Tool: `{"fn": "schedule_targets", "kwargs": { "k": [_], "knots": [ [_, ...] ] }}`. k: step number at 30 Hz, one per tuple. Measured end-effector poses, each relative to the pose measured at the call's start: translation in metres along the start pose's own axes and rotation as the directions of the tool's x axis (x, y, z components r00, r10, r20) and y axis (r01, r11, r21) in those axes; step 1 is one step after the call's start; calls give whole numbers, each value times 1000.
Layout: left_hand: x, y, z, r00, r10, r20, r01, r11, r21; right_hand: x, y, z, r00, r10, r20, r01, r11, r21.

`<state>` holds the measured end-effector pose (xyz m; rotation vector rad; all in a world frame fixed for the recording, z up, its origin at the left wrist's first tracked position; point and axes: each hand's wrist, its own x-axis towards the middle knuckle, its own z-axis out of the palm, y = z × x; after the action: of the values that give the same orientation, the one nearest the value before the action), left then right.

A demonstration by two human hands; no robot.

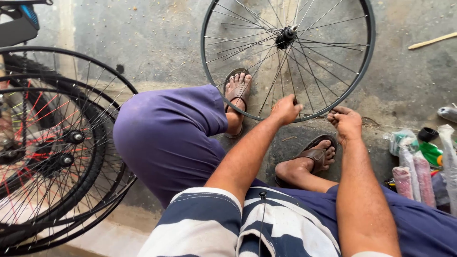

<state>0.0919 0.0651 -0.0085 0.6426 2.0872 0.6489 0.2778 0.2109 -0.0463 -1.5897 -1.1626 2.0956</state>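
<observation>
Black wheel rim [366, 52], purple trousers [166, 138], navy-and-white striped shirt [214, 228].

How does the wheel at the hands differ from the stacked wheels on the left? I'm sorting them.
The wheel at the hands stands alone with plain silver spokes; the stacked wheels overlap, some with red spokes. Left hand and right hand touch only the first. Both have dark rims.

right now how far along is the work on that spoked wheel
Done: the wheel is laced, spokes running from hub to rim, standing on the concrete floor. No tyre on it. In hand: the left hand and right hand are both at the lower rim, fingers at the spoke ends. Left: can't tell how many spokes remain. Other wheels are stacked at the left.
</observation>
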Motion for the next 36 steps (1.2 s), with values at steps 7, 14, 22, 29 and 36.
{"fn": "schedule_targets", "kwargs": {
  "k": [7,14,22,29,36],
  "knots": [
    [5,-4,26,996,62,64,-62,998,-4,-34,6,-14,999,32,-20,-34,997,-68],
    [18,36,67,997,73,-28,-76,987,-143,-55,42,-24,988,85,-130,-106,980,-166],
    [10,51,82,992,84,-99,-103,974,-200,-45,67,-44,995,-7,-104,-5,993,-121],
    [12,48,83,990,73,-117,-98,970,-222,-37,56,-36,963,-77,-259,92,995,49],
    [9,53,77,996,42,-83,-60,973,-222,-22,51,-31,935,-223,-276,229,973,-10]
  ]
}}
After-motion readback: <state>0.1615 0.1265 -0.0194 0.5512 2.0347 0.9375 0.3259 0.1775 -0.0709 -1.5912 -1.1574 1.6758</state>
